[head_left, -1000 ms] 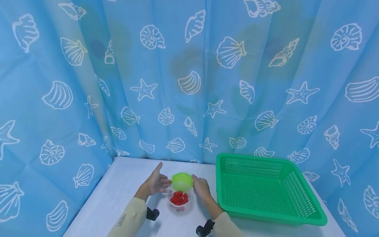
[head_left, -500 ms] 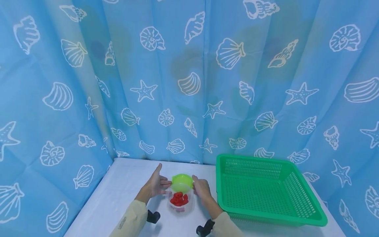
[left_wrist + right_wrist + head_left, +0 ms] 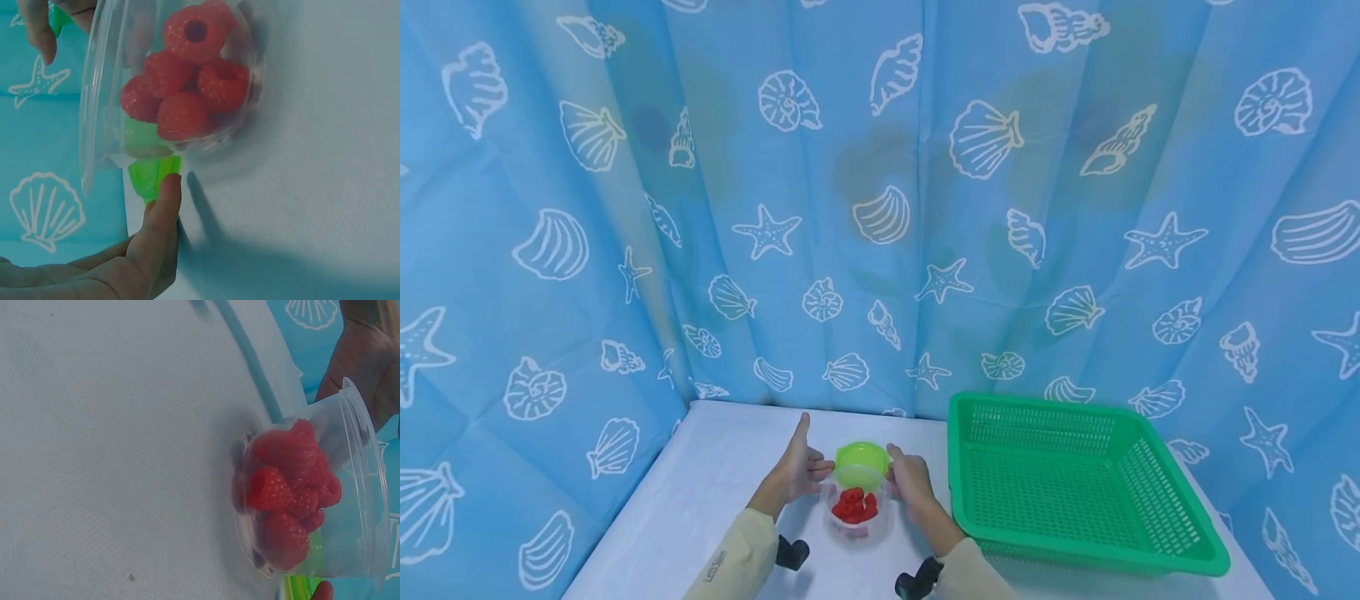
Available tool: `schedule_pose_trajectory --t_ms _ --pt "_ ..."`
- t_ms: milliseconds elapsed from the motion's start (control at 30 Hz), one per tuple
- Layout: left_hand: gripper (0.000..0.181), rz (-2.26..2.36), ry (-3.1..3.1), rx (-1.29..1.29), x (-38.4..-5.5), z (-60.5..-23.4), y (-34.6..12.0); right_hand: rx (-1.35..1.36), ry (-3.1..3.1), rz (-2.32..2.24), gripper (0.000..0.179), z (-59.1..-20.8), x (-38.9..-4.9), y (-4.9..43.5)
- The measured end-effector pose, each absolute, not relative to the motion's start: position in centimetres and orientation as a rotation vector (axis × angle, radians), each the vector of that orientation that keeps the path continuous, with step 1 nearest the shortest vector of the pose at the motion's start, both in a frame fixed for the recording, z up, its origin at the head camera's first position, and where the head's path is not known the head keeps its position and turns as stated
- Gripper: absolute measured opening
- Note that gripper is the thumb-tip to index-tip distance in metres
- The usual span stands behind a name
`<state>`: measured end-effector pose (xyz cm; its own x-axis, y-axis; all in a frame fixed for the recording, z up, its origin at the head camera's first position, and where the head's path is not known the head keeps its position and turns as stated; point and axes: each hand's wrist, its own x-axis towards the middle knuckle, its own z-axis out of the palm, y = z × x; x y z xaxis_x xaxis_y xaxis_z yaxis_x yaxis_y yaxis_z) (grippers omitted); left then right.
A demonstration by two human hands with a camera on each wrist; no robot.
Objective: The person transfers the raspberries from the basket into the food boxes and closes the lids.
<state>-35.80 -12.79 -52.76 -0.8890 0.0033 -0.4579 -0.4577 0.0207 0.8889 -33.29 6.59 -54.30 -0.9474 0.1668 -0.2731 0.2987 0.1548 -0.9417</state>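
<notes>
A lime-green bowl (image 3: pixel 861 454) with small side handles stands on the table, just behind a clear plastic tub (image 3: pixel 350 456). Several red raspberries (image 3: pixel 853 506) lie at the bottom of the tub. My left hand (image 3: pixel 797 468) has its thumb raised and its fingers stretched towards the bowl; in the left wrist view a fingertip (image 3: pixel 171 182) touches the green handle. On the other side, my right hand (image 3: pixel 912 479) pinches the opposite handle between thumb and fingers. The tub hides part of the bowl in both wrist views.
To the right stands a large green perforated basket (image 3: pixel 1037 550), close to my right hand. A white cloth covers the table (image 3: pixel 722 450). Blue curtains (image 3: pixel 820 250) with white shell prints enclose the back and sides.
The head view has tilted up very slightly. Both hands, the bowl and the tub stay in nearly the same places.
</notes>
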Motion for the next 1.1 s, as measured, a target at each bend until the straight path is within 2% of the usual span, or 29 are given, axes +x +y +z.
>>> schedule_pose_trajectory --t_ms 267,600,967,1100 --pt "0.128 1.954 1.951 -0.450 -35.8 -53.0 -13.0 0.439 2.278 -1.977 0.055 -54.1 -33.4 6.5" --pt "0.129 2.104 1.879 -0.343 -35.7 -52.3 -13.2 0.292 2.292 -2.047 0.060 -53.4 -33.5 6.7" --pt "0.121 2.157 1.876 -0.231 -35.8 -52.0 -13.2 0.272 2.293 -2.124 0.060 -52.7 -33.9 6.5" --pt "0.116 2.170 1.892 -0.182 -35.7 -51.8 -13.2 0.301 2.333 -2.110 0.053 -52.7 -33.7 6.6"
